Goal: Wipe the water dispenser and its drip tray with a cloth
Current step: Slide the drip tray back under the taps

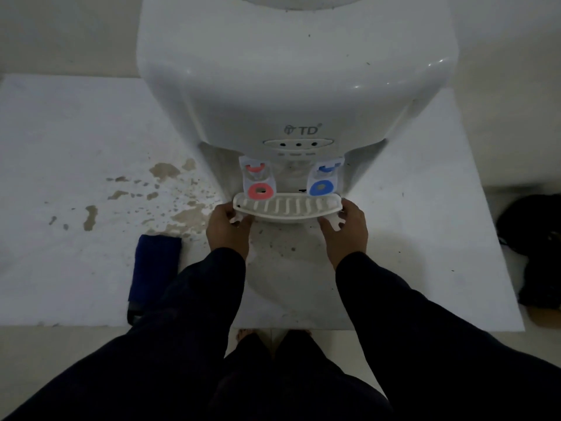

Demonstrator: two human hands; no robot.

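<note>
On my feed, the white drip tray (pixel 287 206) sits level at the front of the TD water dispenser (pixel 297 86), just under the red tap (pixel 259 182) and the blue tap (pixel 323 180). The left hand (pixel 227 229) grips the tray's left end and the right hand (pixel 346 229) grips its right end, fingers curled beneath and thumbs on the rim. I can see 2 white tabs poking out below the tray, 1 by each hand. A folded dark blue cloth (pixel 156 268) lies on the white slab (pixel 76 147) left of the left sleeve, untouched, near brown stains (pixel 185 214).
</note>
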